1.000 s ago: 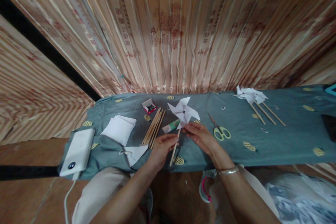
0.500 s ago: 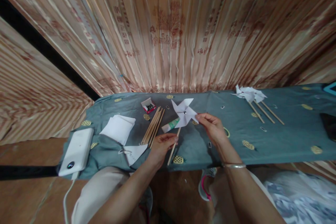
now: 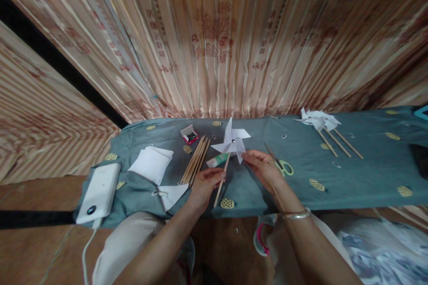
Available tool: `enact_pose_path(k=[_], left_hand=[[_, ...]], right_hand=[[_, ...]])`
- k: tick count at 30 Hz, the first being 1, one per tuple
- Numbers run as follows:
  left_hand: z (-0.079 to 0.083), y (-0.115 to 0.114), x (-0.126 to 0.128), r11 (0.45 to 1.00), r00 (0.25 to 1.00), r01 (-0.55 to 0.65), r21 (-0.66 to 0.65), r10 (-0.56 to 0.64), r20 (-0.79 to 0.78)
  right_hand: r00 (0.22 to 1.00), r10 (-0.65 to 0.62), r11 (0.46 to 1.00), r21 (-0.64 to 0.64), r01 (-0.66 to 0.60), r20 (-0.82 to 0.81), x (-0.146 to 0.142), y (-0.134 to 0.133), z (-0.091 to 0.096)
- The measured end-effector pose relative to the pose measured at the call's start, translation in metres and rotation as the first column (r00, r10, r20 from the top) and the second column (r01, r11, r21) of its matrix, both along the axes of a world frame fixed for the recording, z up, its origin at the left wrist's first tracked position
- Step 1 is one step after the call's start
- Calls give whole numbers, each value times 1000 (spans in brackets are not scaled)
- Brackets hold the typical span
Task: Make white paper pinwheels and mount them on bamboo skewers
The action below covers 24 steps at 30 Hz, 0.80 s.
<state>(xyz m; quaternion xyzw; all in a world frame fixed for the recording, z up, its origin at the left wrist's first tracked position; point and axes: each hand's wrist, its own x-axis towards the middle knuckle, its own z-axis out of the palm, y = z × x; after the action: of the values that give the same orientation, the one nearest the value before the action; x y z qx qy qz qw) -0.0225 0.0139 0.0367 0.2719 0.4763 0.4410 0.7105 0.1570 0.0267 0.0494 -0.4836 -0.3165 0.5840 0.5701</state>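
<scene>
A white paper pinwheel (image 3: pixel 233 141) with a dark pin at its centre is held over the middle of the cloth. My left hand (image 3: pixel 206 185) is closed round its wooden stick (image 3: pixel 221 187), below the blades. At the lower right blade, the thumb and fingers of my right hand (image 3: pixel 262 169) pinch the paper near its tip. Behind the pinwheel lies a green and white tube (image 3: pixel 216 160), partly covered. A bundle of wooden sticks (image 3: pixel 195 161) lies left of it, with a small red box of pins (image 3: pixel 190 135) behind.
Scissors (image 3: pixel 284 168) with yellow-green handles lie beside my right hand. Three finished pinwheels (image 3: pixel 319 120) rest at the right. On the left are white paper squares (image 3: pixel 151 163), a folded paper piece (image 3: pixel 172 196) and a white power bank (image 3: pixel 99 193) with a cable.
The pinwheel's blades have turned, and my right hand has moved left and slightly down with the paper. The scissors show more fully now. My left hand stays on the stick.
</scene>
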Motion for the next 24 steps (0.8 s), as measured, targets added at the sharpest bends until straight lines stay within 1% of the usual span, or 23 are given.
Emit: enact_pose_path(k=[6,15,24], left_hand=[[-1,-1,1,1000,1000,0,15,0,1],[2,-2,0,999,1000,23,22,-23,-1],[1,-1,1,1000,1000,17,7,-17,3]], right_hand=[[998,40,999,-26,-42,-57,-7,-2,1],[993,82,996,-26,-85,-81,-17,-2,-1],[990,81,996,-34,-86,-119,-13,-3,0]])
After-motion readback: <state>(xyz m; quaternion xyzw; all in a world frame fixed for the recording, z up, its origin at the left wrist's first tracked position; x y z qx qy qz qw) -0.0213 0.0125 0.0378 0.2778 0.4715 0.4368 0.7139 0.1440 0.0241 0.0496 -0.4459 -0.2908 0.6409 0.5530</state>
